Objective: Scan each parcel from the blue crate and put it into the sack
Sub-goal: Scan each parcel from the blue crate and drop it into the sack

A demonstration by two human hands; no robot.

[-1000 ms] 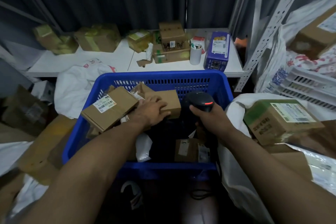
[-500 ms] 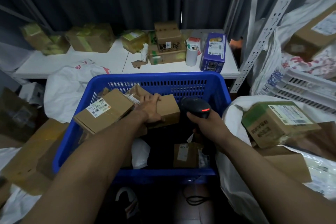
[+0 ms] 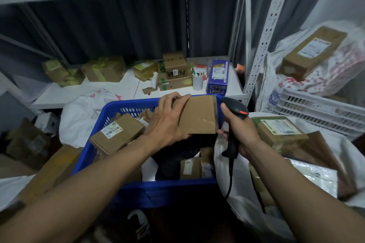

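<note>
Left hand (image 3: 167, 124) fingers curled round brown parcel (image 3: 199, 116) above blue crate (image 3: 167, 187); right hand (image 3: 243, 136) grips black scanner (image 3: 235, 108) beside it.

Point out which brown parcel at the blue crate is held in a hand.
The plain brown box, gripped by the left hand and held up beside the scanner. The labelled box, like the rest, lies loose in the crate.

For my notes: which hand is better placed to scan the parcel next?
The right hand: it grips the black handheld scanner, close beside the brown cardboard box the left hand holds over the blue plastic crate.
</note>
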